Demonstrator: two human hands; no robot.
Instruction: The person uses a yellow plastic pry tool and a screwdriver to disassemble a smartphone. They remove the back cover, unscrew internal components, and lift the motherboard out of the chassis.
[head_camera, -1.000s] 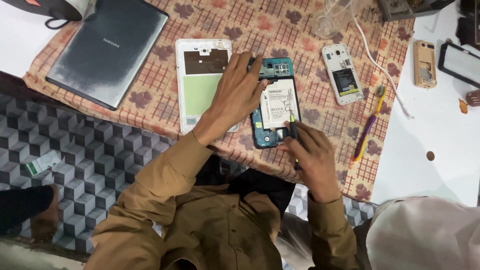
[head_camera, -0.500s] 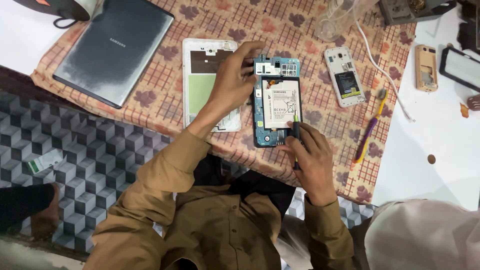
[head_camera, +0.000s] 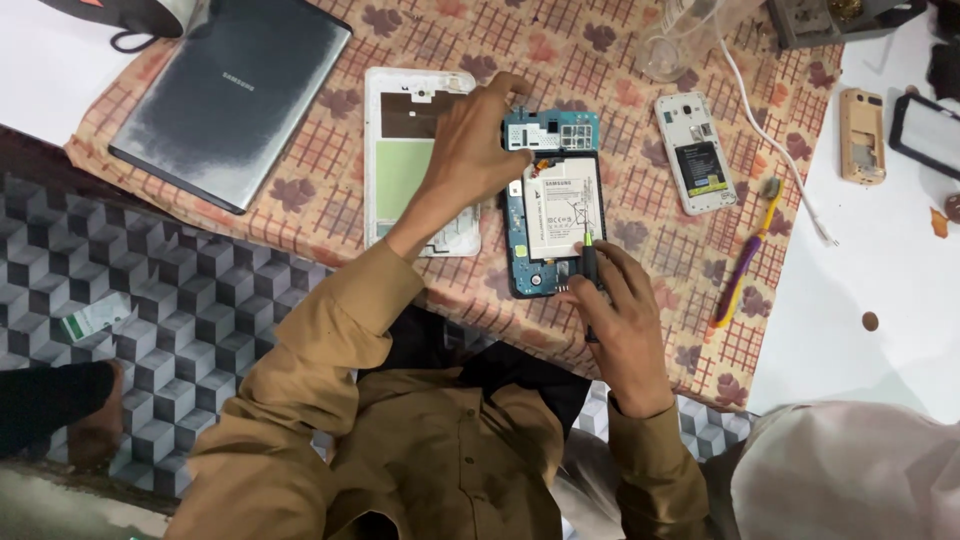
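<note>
hands (head_camera: 480, 150), opened phone (head_camera: 553, 215), battery inside (head_camera: 562, 208)

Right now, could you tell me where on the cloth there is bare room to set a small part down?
Bare cloth lies between the grey tablet and the white back cover, and below the small white phone, left of the toothbrush. It is crowded around the opened phone, where the left hand and right hand work.
</note>
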